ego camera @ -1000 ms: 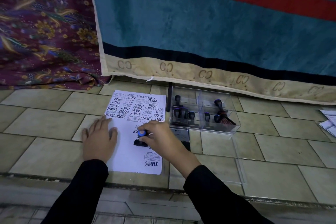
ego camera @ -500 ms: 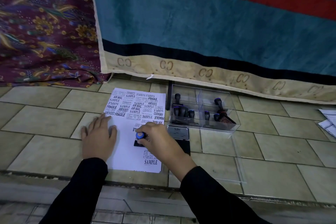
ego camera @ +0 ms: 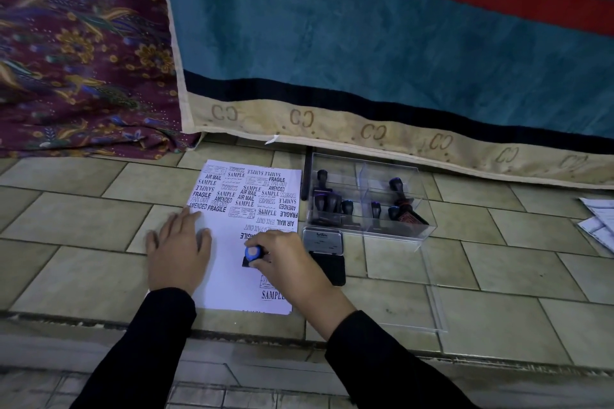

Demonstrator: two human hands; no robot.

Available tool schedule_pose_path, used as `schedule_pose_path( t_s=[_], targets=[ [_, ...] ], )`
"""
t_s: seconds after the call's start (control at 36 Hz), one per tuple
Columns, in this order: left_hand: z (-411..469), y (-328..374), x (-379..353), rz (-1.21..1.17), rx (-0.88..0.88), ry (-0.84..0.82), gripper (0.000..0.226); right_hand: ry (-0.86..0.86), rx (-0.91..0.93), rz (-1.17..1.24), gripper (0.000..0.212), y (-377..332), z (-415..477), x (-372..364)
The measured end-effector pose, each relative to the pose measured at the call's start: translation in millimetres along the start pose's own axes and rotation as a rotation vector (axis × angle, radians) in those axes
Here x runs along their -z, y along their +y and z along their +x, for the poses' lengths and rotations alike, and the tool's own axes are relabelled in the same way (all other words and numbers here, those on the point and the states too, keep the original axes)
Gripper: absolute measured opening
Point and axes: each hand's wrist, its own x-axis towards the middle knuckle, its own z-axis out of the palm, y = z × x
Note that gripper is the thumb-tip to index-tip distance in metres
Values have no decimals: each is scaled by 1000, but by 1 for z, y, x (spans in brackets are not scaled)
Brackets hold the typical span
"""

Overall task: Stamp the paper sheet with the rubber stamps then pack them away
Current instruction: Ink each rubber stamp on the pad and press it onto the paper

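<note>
Storage first: clear plastic box (ego camera: 382, 169) is set on the tiled floor (ego camera: 515, 276) against the hem of a teal blanket (ego camera: 365, 43), just right of the far end of the paper sheet (ego camera: 229, 289). It is divided into compartments. Left compartment: several dark-handled stamps (ego camera: 327, 201) stood upright, close together. Right compartment: a few more stamps (ego camera: 395, 186) with bluish knobs, one of them tipped over with a reddish base showing; exact count cannot be told through the plastic. Clear lid (ego camera: 415, 295) is laid flat on the floor, near side of the box. Ink pad (ego camera: 323, 238) is opened between box and sheet, silver labelled cover toward the box, black pad toward the person. Paper sheet is laid flat on the tiles, white, far half densely covered with black impressions at mixed orientations: SAMPLE, FRAGILE, AIR MAIL, AMENDED, EXPRESS, FAX OUT. Near half is mostly blank, with one boxed mark and a SAMPLE near the right edge. Left hand (ego camera: 177, 252) is spread flat, fingers straight, pressed on the sheet's left edge and partly on the floor. Right hand (ego camera: 289, 262) is curled round a blue-knobbed stamp (ego camera: 253, 253), whose dark base is set down on the sheet at mid-height, right of centre. Loose papers (ego camera: 598, 219) are seen at the far right edge; floral cloth (ego camera: 66, 60) at far left.
</note>
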Motion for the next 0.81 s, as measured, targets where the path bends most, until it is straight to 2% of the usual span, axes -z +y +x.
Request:
schedule_pose_path(
  t_s=[0.17, 0.22, 0.25, 0.33, 0.5, 0.56, 0.69, 0.81],
  targets=[
    [0, -3, 0, -5, -6, 29, 40, 8, -26, 28, 3, 4, 8, 1],
    [0, -1, 0, -7, -3, 22, 39, 6, -88, 118, 6, 8, 16, 7],
    [0, -1, 0, -6, -4, 20, 39, 24, -134, 177, 17, 13, 22, 12],
    [0, -2, 0, -3, -11, 26, 39, 190, -246, 345, 41, 25, 39, 42],
    [-1, -2, -1, 29, -23, 46, 51, 579, -248, 289, 24, 56, 73, 122],
    [-1, -2, -1, 31, -24, 44, 52, 639, -283, 209, 23, 70, 82, 137],
    [0, -2, -1, 33, -16, 51, 52, 534, -364, -7, 25, 104, 97, 140],
    [-1, -1, -2, 29, -9, 58, 51, 415, -431, -19, 25, 117, 104, 128]
  ],
)
